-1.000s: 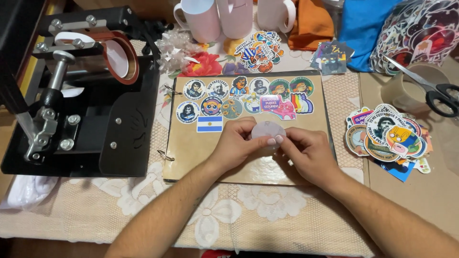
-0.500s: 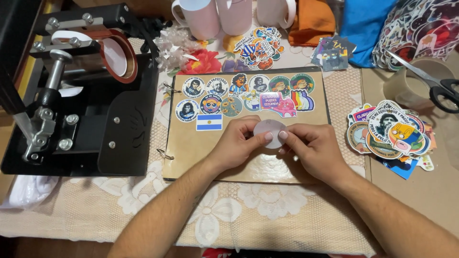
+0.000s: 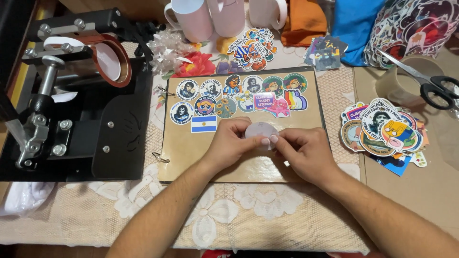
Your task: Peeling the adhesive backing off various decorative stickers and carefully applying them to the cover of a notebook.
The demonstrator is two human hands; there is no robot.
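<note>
Head view: both hands' fingers pinch round sticker (image 3: 259, 130) over brown board (image 3: 191, 153), press (image 3: 71, 95) left, sticker pile (image 3: 382, 131) right.

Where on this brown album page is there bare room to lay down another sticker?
The brown page is bare below the flag sticker, left of the left hand, and along its bottom edge. The top rows of stickers are crowded. Both hands, right hand included, hold a round sticker mid-page.

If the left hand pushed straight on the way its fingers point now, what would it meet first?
The left hand points rightward, fingertips on the round sticker. Straight on, it would probably meet the right hand fingers pinching that same sticker, almost touching already.
</note>
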